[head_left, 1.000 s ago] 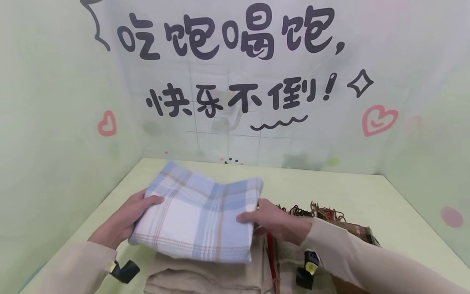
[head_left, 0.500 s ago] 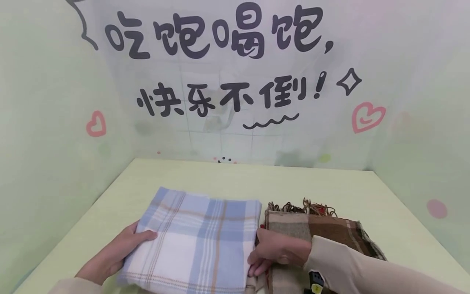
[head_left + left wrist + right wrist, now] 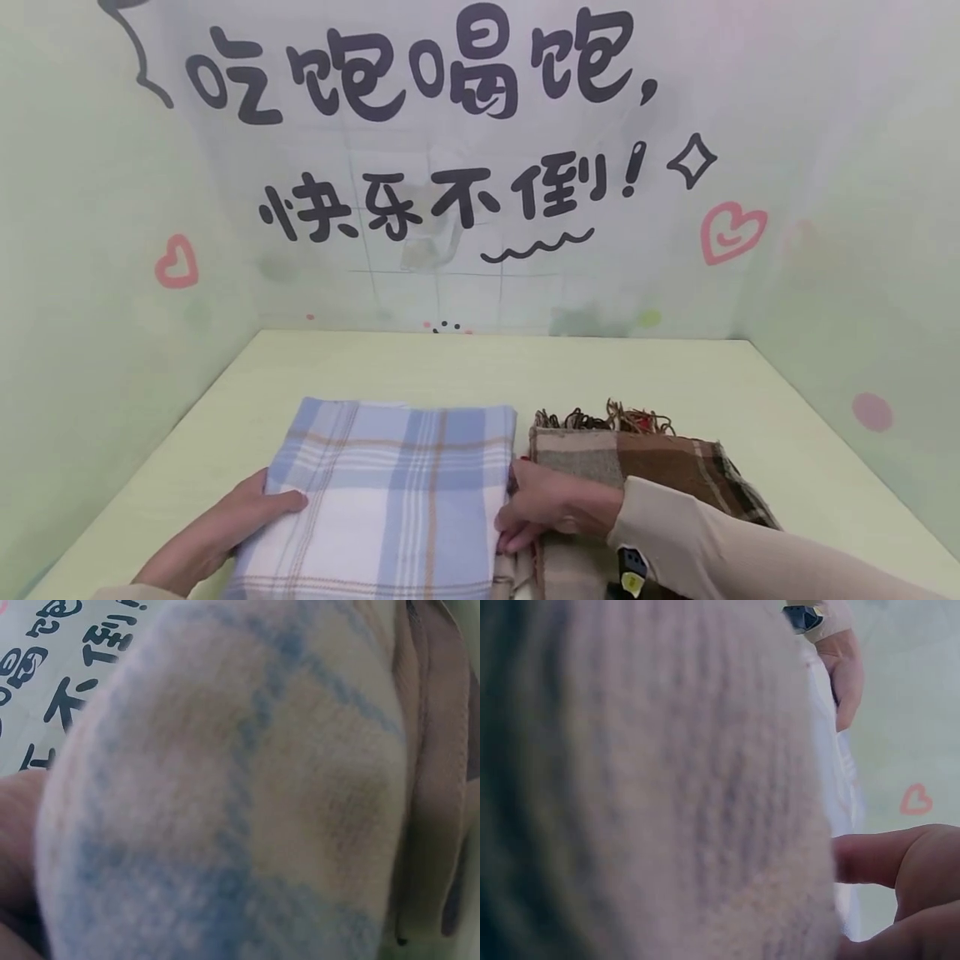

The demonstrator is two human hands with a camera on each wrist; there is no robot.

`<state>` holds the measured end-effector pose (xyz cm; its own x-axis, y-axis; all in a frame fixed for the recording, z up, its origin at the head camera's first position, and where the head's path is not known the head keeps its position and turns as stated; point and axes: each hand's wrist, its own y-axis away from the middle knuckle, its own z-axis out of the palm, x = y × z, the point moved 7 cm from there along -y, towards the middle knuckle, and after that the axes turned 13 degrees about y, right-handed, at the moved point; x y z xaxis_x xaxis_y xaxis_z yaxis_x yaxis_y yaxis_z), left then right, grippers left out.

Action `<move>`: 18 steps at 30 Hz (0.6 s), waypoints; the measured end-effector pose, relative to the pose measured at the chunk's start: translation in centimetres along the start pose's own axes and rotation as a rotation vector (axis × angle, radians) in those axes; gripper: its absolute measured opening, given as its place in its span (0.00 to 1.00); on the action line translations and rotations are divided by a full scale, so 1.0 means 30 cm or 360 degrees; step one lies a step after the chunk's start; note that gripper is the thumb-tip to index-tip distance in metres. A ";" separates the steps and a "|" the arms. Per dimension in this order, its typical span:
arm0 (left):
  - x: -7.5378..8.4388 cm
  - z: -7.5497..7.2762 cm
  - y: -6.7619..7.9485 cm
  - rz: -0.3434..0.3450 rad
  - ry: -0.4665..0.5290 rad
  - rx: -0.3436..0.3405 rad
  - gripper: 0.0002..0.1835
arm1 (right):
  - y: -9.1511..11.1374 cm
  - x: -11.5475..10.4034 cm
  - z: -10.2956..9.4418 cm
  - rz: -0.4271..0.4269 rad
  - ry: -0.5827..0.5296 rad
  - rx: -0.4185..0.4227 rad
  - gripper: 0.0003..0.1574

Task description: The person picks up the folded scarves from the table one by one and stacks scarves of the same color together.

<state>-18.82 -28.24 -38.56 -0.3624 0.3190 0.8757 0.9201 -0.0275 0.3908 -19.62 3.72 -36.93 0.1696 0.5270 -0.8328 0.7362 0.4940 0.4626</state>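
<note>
A folded blue-and-white plaid cloth [image 3: 375, 492] lies flat at the front left of the table, on top of folded beige fabric [image 3: 513, 575]. My left hand [image 3: 232, 517] holds its left edge, thumb on the upper face and fingers out of sight underneath. At the right edge, my right hand [image 3: 551, 504] pinches the cloth's side with bent fingers. The left wrist view is filled by a blurred fold of the plaid, with beige fabric [image 3: 439, 772] hanging beside it. Brownish cloth covers much of the right wrist view, hiding the fingertips there.
A folded brown plaid scarf [image 3: 663, 462] with a twisted fringe lies right of the blue plaid, partly under my right forearm. Pale green table [image 3: 600, 367] stretches back to a printed wall sheet [image 3: 337, 283], with side walls left and right.
The blue plaid cloth, earlier raised and tilted between both hands above the beige fabric, has been lowered flat. My right hand has shifted from over its edge to its side.
</note>
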 end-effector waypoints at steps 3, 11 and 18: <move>0.021 -0.016 -0.001 0.0023 -0.0121 0.0053 0.40 | 0.003 -0.001 -0.012 0.0000 -0.0038 0.0037 0.19; 0.076 -0.046 0.020 0.0014 -0.0192 0.0129 0.40 | 0.017 -0.026 -0.041 -0.0013 -0.0089 0.0068 0.14; 0.167 -0.070 0.032 0.0100 -0.0483 0.0135 0.43 | 0.039 -0.076 -0.098 -0.0135 -0.0067 0.0059 0.22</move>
